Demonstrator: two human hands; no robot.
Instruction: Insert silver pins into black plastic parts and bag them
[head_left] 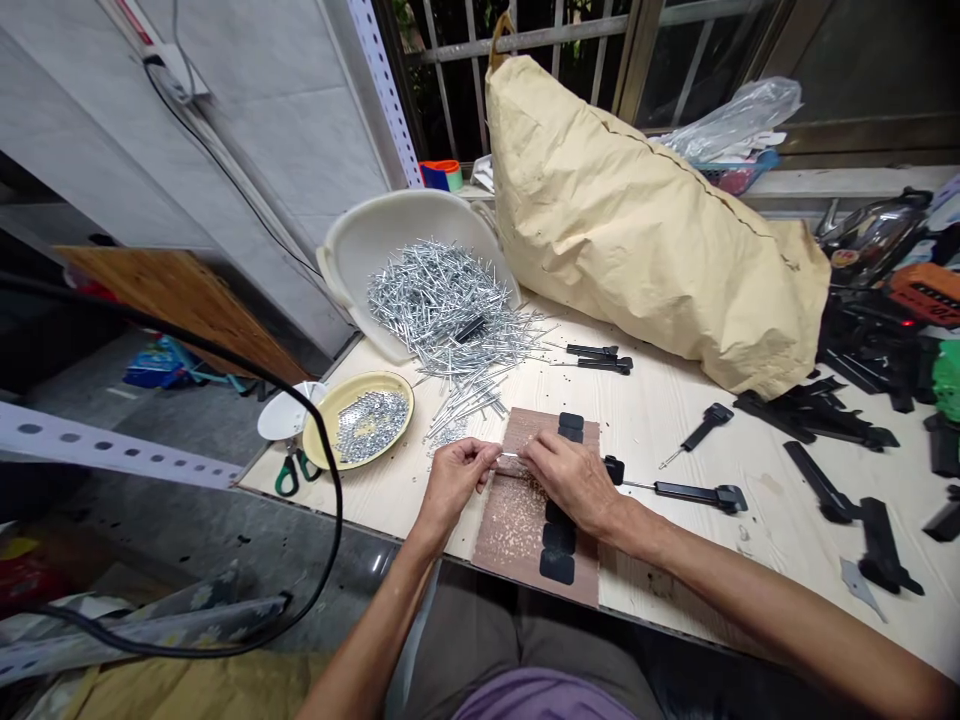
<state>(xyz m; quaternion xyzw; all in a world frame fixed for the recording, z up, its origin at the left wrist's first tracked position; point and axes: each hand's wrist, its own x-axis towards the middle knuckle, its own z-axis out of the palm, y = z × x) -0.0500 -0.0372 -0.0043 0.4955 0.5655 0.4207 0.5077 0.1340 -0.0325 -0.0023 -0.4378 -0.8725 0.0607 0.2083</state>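
My left hand (459, 482) and my right hand (571, 478) meet above a brown board (517, 570), fingers pinched. A thin metal rod (510, 455) spans the gap between their fingertips, both hands closed on it. Its ends are hidden by the fingers. Black rounded pads (557, 567) lie in a column on the board, partly under my right hand. Just right of that hand is a black plastic piece with a metal shaft (697, 495). Beyond my left hand, loose metal rods (465, 400) spill from a heap in a white basin (352, 240).
A yellow bowl (405, 430) of small metal parts stands at left, beside green-handled scissors (289, 475). A big tan sack (645, 220) lies across the back. Black plastic parts (825, 415) are scattered at right. A black cable (337, 490) loops in front at left.
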